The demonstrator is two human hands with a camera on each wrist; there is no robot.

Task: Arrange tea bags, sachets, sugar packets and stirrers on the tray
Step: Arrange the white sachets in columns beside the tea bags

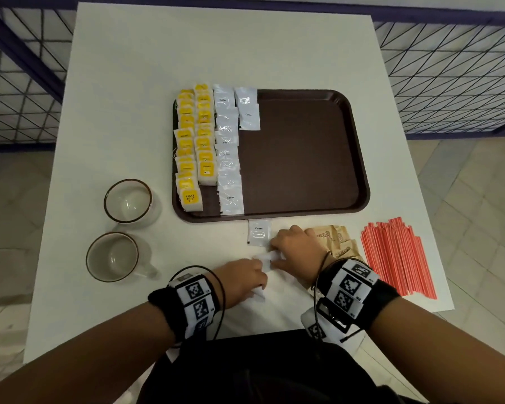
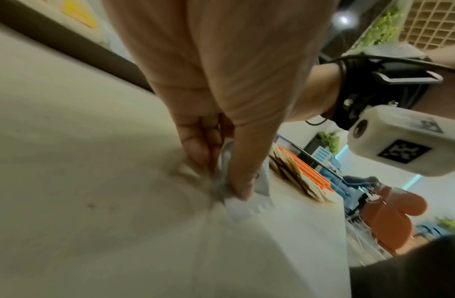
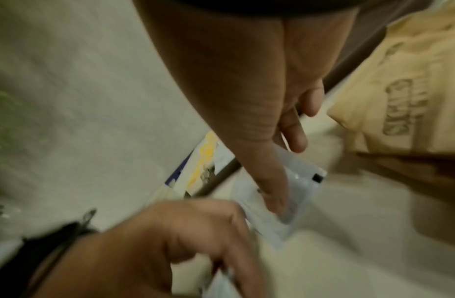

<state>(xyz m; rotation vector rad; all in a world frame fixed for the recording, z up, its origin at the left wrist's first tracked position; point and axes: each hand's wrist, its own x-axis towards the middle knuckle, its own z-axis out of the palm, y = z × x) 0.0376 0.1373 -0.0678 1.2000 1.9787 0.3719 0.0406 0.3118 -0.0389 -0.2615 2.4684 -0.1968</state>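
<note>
Two columns of yellow tea bags [image 1: 194, 141] and a column of white coffee sachets [image 1: 228, 158] fill the left part of the brown tray [image 1: 303, 158]; two more sachets [image 1: 247, 109] lie beside them at the far end. A loose coffee sachet [image 1: 258, 233] lies on the table just in front of the tray. Near the table's front, my left hand [image 1: 245, 277] [image 2: 221, 177] pinches a white sachet [image 1: 258, 295] [image 2: 244, 209]. My right hand [image 1: 289, 249] [image 3: 285, 177] pinches another white sachet [image 1: 267, 256] [image 3: 303, 187] against the table. Brown sugar packets [image 1: 333, 240] [image 3: 400, 100] and red stirrers [image 1: 397, 258] lie to the right.
Two empty glass cups [image 1: 127, 201] [image 1: 111, 256] stand left of the tray. The white table [image 1: 216, 53] ends just beyond the stirrers on the right. A wire-mesh fence [image 1: 449, 77] runs behind it. The tray's right half is bare.
</note>
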